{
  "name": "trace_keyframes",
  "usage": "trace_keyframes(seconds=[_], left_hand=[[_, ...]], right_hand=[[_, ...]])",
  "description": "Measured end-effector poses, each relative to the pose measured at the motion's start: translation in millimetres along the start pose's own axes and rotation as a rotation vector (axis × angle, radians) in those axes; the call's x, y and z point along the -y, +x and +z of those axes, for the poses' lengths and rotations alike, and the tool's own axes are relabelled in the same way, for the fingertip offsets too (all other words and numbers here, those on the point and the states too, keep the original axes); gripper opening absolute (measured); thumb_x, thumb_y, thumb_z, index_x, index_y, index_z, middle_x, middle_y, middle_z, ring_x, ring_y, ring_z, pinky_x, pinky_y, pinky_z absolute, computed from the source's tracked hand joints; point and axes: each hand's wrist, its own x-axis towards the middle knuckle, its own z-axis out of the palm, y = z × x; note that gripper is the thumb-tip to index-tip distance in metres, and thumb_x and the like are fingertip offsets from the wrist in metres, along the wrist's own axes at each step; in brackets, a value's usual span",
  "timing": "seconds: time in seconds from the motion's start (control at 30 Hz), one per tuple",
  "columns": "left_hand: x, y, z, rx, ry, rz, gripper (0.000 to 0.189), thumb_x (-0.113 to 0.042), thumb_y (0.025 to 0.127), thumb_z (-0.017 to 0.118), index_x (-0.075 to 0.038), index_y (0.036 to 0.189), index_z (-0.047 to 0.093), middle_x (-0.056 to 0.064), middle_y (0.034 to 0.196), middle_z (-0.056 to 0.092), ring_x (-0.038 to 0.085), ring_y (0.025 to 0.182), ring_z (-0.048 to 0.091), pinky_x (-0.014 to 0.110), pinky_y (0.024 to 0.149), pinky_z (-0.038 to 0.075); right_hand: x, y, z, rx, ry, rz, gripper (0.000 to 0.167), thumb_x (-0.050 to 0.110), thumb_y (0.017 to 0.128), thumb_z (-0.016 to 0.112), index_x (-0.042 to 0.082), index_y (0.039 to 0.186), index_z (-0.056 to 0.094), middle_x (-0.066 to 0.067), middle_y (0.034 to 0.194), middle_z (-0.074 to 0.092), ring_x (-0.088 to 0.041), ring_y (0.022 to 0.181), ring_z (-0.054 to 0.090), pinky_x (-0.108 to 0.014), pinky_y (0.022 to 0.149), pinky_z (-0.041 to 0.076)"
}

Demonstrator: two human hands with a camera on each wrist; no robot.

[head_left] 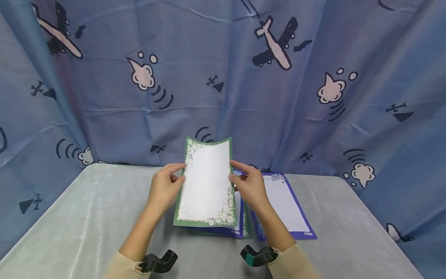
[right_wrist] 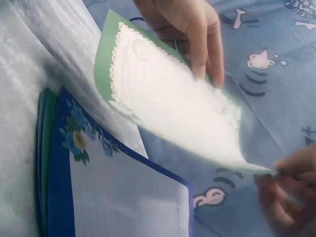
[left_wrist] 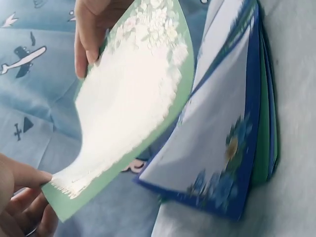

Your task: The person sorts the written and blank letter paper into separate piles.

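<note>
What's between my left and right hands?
The green-edged sheet, pinched at opposite edges by the left hand and right hand; the head view shows it.

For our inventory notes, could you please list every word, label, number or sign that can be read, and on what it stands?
No text reads clearly.
Green-bordered sheet: round mark, too faint to read.
Blue-bordered sheet: small marks near one edge, too blurred.
Patterned curtain: lettering in the right wrist view's top corner, too blurred.
</note>
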Motion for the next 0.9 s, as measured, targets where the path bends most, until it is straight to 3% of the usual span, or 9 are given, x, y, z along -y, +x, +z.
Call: trace_keyframes(seconds=[0.23,0.43,0.6,0.67,0.77,0.83,0.9], left_hand=[[7.8,2.8,-20.3,-0.016,0.099,0.025,0.036,-0.004,0.096,0.063,-0.006,0.131,0.068,0.012,0.134,0.065,0.016,0.072,0.058,0.025,0.060,0.044],[26.7,1.0,-47.7,-0.015,0.146,-0.017,0.037,-0.004,0.097,0.061,-0.005,0.134,0.065,0.016,0.134,0.063,0.015,0.064,0.052,0.026,0.055,0.042],[40.0,-1.1,-68.7,0.014,0.162,-0.104,0.039,-0.005,0.099,0.059,-0.004,0.137,0.062,0.020,0.105,0.064,0.013,0.054,0.041,0.028,0.047,0.037],[42.6,-1.0,-74.6,0.009,0.174,-0.126,0.039,-0.005,0.099,0.058,-0.004,0.138,0.062,0.020,0.091,0.062,0.013,0.055,0.042,0.028,0.048,0.037],[45.6,-0.2,-80.3,0.000,0.188,-0.141,0.039,-0.005,0.099,0.057,-0.003,0.137,0.062,0.016,0.087,0.060,0.014,0.058,0.044,0.029,0.049,0.038],[48.3,0.1,-83.0,0.005,0.204,-0.138,0.039,-0.005,0.099,0.057,-0.002,0.137,0.062,0.019,0.091,0.062,0.015,0.059,0.045,0.029,0.050,0.039],[52.1,-0.7,-86.0,0.009,0.224,-0.135,0.039,-0.004,0.099,0.057,-0.001,0.137,0.062,0.023,0.106,0.065,0.015,0.061,0.048,0.029,0.052,0.040]], right_hand=[[5.0,10.3,28.4,0.049,0.021,-0.022,0.045,0.009,0.095,0.068,0.015,0.139,0.063,-0.011,0.147,0.058,-0.020,0.066,0.071,-0.027,0.056,0.050],[14.4,13.7,57.5,0.101,0.051,-0.017,0.045,0.006,0.094,0.067,0.014,0.139,0.063,-0.013,0.148,0.057,-0.022,0.069,0.072,-0.029,0.055,0.050],[21.3,13.2,78.4,0.147,0.066,-0.023,0.045,0.006,0.095,0.066,0.013,0.139,0.063,-0.012,0.147,0.058,-0.023,0.069,0.071,-0.029,0.058,0.053],[22.8,13.8,85.7,0.158,0.076,-0.018,0.045,0.006,0.095,0.066,0.013,0.139,0.062,-0.011,0.145,0.060,-0.022,0.067,0.070,-0.027,0.054,0.050],[21.2,15.6,95.9,0.156,0.086,-0.004,0.045,0.006,0.095,0.066,0.013,0.138,0.063,-0.011,0.142,0.062,-0.021,0.064,0.068,-0.024,0.049,0.042],[17.7,15.7,102.1,0.152,0.091,0.014,0.044,0.005,0.094,0.066,0.013,0.138,0.064,-0.013,0.138,0.065,-0.025,0.065,0.069,-0.024,0.048,0.038],[12.3,15.0,108.8,0.167,0.089,0.019,0.045,0.004,0.094,0.066,0.012,0.137,0.064,-0.015,0.135,0.066,-0.030,0.068,0.070,-0.024,0.049,0.039]])
